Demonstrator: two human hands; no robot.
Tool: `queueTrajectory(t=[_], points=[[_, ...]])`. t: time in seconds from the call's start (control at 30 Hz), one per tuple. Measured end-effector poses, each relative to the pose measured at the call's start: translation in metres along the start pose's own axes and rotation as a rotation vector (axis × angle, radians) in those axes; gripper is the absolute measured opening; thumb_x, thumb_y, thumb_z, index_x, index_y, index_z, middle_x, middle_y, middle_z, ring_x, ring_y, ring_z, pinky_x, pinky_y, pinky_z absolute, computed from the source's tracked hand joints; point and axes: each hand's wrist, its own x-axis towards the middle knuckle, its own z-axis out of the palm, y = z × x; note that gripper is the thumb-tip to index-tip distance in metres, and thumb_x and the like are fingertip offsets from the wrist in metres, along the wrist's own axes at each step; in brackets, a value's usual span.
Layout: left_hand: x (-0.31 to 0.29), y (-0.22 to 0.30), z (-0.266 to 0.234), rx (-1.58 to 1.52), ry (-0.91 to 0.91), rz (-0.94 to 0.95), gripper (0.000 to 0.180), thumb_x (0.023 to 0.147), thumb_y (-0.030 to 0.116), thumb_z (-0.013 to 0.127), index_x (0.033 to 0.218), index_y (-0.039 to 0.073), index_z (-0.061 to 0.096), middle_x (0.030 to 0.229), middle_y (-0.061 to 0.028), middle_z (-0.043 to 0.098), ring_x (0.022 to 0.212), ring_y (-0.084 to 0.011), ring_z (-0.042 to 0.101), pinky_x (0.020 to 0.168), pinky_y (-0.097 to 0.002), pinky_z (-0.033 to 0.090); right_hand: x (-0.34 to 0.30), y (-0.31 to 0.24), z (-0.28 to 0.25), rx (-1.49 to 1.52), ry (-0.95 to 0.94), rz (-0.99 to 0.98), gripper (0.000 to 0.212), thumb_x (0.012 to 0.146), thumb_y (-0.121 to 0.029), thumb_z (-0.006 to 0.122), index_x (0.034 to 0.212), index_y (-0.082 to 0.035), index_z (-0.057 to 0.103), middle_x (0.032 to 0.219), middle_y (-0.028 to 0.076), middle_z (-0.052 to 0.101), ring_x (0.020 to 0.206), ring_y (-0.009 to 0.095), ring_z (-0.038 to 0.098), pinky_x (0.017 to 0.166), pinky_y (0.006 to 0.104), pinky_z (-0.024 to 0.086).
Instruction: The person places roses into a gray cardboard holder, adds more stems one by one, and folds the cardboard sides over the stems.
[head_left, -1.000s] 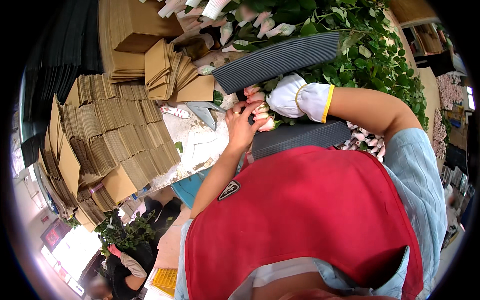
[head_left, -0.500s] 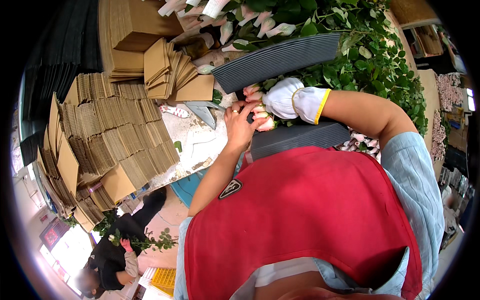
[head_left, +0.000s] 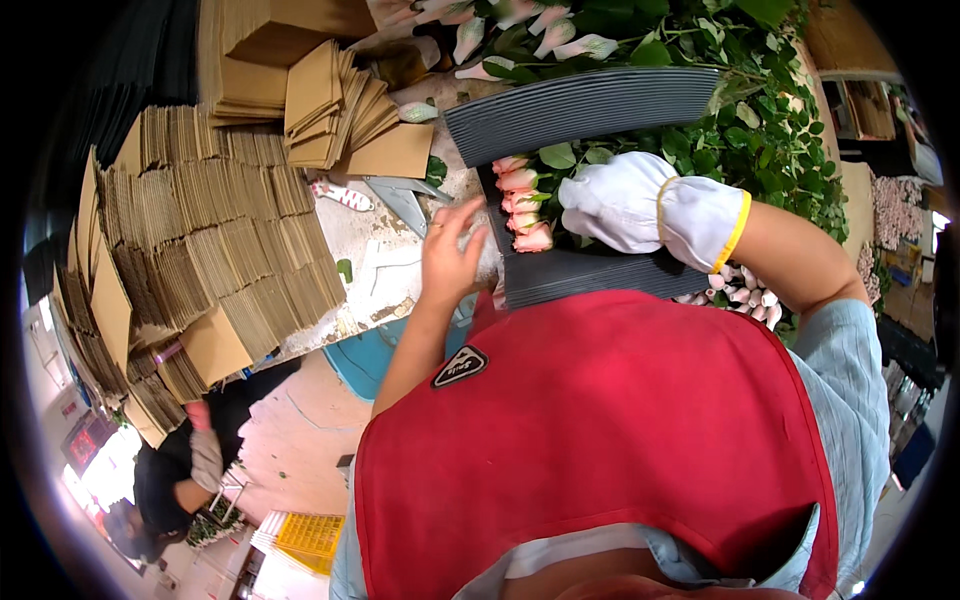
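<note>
Pink roses (head_left: 522,205) lie in a short column, heads to the left, on a dark grey sheet between two stacks of ribbed dark grey sheets. The far stack (head_left: 590,108) leans over leafy stems; the near stack (head_left: 595,277) lies against my red apron. My left hand (head_left: 452,252), bare and wearing a ring, is just left of the roses, holding nothing, its fingers apart. My right hand (head_left: 618,205), in a white glove with a yellow-edged cuff, rests over the rose stems right of the heads. Its fingertips are turned down and their grip is hidden.
Stacked brown cardboard pieces (head_left: 220,215) fill the left of the table, with loose cardboard (head_left: 390,150) beyond. A grey metal tool (head_left: 398,205) lies near my left hand. Net-wrapped roses (head_left: 585,46) and foliage (head_left: 770,190) lie at the back. Another person (head_left: 165,490) is at lower left.
My left hand has drawn back left from the roses and opened. My gloved hand has shifted right, leaving the rose heads uncovered. The other person has moved an arm.
</note>
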Motion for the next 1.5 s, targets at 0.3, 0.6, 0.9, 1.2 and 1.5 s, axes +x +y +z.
queueTrajectory(t=[0.3,0.6,0.9,1.2,1.5], points=[[0.008,-0.002,0.032,0.283,-0.064,0.121,0.041,0.084,0.032,0.085,0.124,0.024,0.078,0.097,-0.0060,0.063,0.097,-0.0280,0.060,0.091,-0.0425,0.045,0.053,0.028,0.051,-0.011,0.226,0.166,0.037,0.098,-0.020,0.055,0.132,-0.015,0.067,0.104,0.016,0.076,0.087,0.036,0.074,0.073,0.0500,0.059],[0.003,-0.016,0.049,0.228,-0.030,-0.005,0.048,0.078,0.038,0.089,0.125,0.030,0.079,0.115,-0.0061,0.051,0.113,-0.0301,0.046,0.105,-0.0472,0.035,0.057,0.063,0.080,0.335,0.172,-0.067,0.042,0.105,-0.014,0.051,0.144,-0.017,0.066,0.144,0.005,0.066,0.128,0.025,0.066,0.107,0.0359,0.052],[0.003,-0.017,0.042,0.211,-0.042,0.039,0.051,0.078,0.042,0.088,0.127,0.032,0.078,0.113,-0.0101,0.052,0.111,-0.0321,0.050,0.102,-0.0467,0.041,0.046,0.025,0.040,0.332,0.286,-0.113,0.045,0.099,-0.020,0.059,0.144,-0.014,0.059,0.133,0.012,0.072,0.111,0.035,0.072,0.093,0.0444,0.059],[-0.018,-0.004,-0.009,0.011,0.157,-0.039,0.017,0.088,0.010,0.081,0.105,0.008,0.080,0.092,-0.0093,0.068,0.087,-0.0268,0.069,0.077,-0.0380,0.055,-0.043,-0.010,-0.046,-0.198,0.309,-0.320,0.047,0.077,-0.008,0.074,0.123,-0.009,0.064,0.105,0.010,0.069,0.085,0.032,0.070,0.071,0.0448,0.058],[0.031,0.020,0.031,0.393,-0.209,0.475,0.077,0.078,0.034,0.088,0.143,0.007,0.057,0.151,-0.0198,0.052,0.151,-0.0439,0.039,0.125,-0.0574,0.031,0.014,-0.038,-0.084,-0.084,0.539,-0.192,0.045,0.086,-0.018,0.079,0.126,-0.007,0.064,0.117,0.023,0.073,0.105,0.042,0.071,0.092,0.0471,0.060]])
